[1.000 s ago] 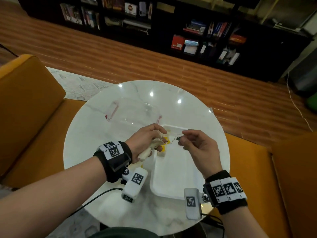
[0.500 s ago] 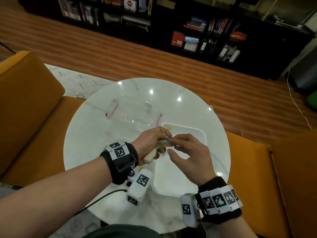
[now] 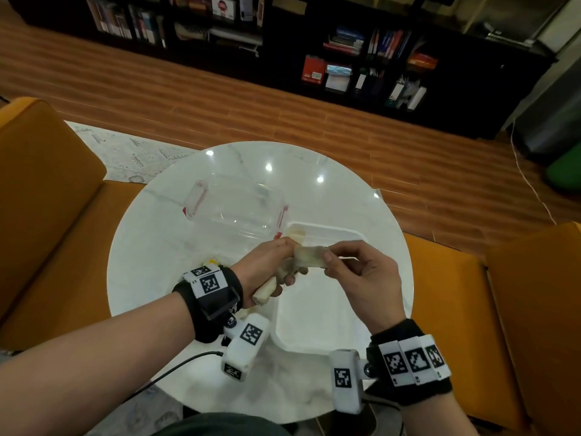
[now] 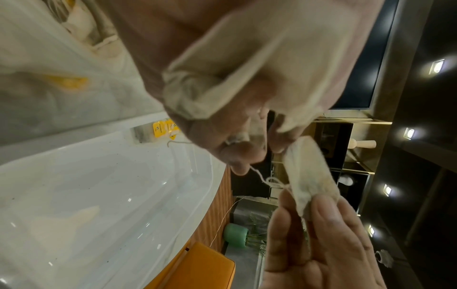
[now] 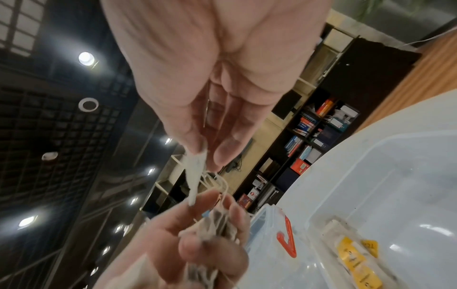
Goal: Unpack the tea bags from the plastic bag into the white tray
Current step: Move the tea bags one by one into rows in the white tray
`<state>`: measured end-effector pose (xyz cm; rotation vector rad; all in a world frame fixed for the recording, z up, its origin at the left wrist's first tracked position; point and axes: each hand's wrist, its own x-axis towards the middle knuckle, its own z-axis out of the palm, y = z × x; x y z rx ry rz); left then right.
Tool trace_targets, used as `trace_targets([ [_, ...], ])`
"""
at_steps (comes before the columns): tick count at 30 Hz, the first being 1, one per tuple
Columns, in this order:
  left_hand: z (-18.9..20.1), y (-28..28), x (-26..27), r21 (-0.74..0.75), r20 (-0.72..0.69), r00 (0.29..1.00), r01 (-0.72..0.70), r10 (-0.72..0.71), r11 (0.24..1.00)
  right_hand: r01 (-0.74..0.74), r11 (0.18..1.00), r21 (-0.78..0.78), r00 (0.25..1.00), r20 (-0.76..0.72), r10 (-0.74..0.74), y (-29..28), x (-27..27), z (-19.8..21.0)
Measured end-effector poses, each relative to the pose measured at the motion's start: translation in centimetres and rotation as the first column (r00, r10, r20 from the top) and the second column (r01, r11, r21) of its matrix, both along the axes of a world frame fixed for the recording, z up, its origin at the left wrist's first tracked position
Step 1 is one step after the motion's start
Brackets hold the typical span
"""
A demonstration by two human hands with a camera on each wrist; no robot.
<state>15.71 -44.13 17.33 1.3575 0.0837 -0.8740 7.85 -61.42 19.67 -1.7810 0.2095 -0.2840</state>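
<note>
Above the near-left corner of the white tray, my left hand grips a bundle of pale tea bags. My right hand pinches one tea bag by its end, between thumb and fingers, partly drawn out of the bundle. In the left wrist view a thin string runs from this tea bag back to the left hand. One tea bag with yellow tags lies in the tray's far-left corner. The crumpled plastic bag with yellow tags lies on the table under my left wrist.
A clear lidded box with red clips stands on the round marble table, behind and to the left of the tray. Orange seats ring the table. A dark bookshelf lines the far wall.
My right hand left the tray's far-left corner, reached to the bundle in my left hand, took hold of one tea bag and drew it out to the right. Both hands rose slightly.
</note>
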Motion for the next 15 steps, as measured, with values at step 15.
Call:
trace_targets([
  [15,1.4,-0.5,-0.1,0.075,0.539,0.842,-0.066,0.015,0.995,0.059,0.998,-0.033,0.980,-0.190,-0.064,-0.9,2.2,1.3],
])
